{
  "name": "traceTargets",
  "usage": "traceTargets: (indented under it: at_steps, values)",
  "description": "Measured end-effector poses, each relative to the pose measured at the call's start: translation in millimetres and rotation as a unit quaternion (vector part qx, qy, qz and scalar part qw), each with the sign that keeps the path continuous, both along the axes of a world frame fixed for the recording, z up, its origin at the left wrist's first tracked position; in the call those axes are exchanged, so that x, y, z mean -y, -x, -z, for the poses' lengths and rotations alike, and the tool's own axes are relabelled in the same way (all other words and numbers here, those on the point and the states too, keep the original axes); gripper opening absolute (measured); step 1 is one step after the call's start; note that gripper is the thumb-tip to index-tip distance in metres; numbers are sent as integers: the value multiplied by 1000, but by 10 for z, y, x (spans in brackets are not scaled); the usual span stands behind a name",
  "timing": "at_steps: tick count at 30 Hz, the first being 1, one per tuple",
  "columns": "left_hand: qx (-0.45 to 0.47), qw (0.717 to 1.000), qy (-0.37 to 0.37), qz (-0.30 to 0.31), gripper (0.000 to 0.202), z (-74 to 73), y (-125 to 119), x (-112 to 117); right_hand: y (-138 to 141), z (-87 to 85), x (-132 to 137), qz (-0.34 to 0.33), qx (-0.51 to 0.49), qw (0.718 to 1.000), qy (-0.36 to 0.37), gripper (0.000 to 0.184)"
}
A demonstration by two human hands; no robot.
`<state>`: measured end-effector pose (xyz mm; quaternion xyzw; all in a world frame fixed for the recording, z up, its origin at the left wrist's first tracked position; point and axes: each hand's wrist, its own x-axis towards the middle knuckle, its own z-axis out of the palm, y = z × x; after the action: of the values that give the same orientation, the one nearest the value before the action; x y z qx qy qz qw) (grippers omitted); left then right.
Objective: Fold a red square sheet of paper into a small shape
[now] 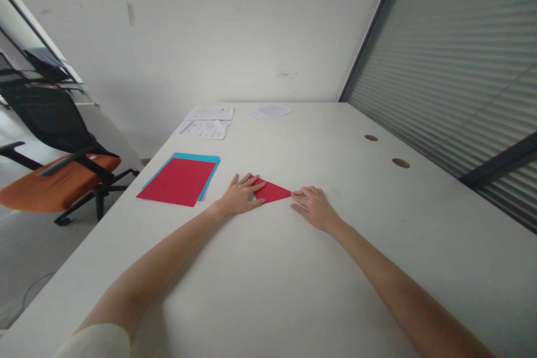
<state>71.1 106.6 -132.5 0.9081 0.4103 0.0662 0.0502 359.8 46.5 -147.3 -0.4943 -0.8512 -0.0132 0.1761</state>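
A small red paper [273, 191], folded into a triangle, lies flat on the white table [293, 268]. My left hand [242, 194] rests flat on the triangle's left part with fingers spread, pressing it down. My right hand [312, 205] sits at the triangle's right tip, fingers curled and pinched together against the paper's point.
A stack of coloured sheets [180, 180], red on top of blue, lies to the left of my hands. Printed white papers [207, 122] lie at the table's far end. Two round cable holes [400, 163] are on the right. An orange office chair [59, 176] stands beside the table's left edge.
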Motion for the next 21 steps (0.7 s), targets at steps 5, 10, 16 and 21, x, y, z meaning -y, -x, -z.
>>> traceTargets:
  at_steps: [5, 10, 16, 21]
  values:
    - [5, 1000, 12, -13, 70, -26, -16, 2, -18, 1, -30, -13, -33, 999, 5, 42]
    - [2, 999, 18, -28, 70, -67, -53, 55, -74, -8, -47, -23, -54, 998, 11, 38]
    - [1, 999, 24, -40, 71, -59, -100, 83, -125, -33, -60, -26, -54, 998, 21, 37]
    - [1, 999, 27, -42, 71, -61, -128, 53, -130, -41, -90, -17, -53, 998, 26, 35]
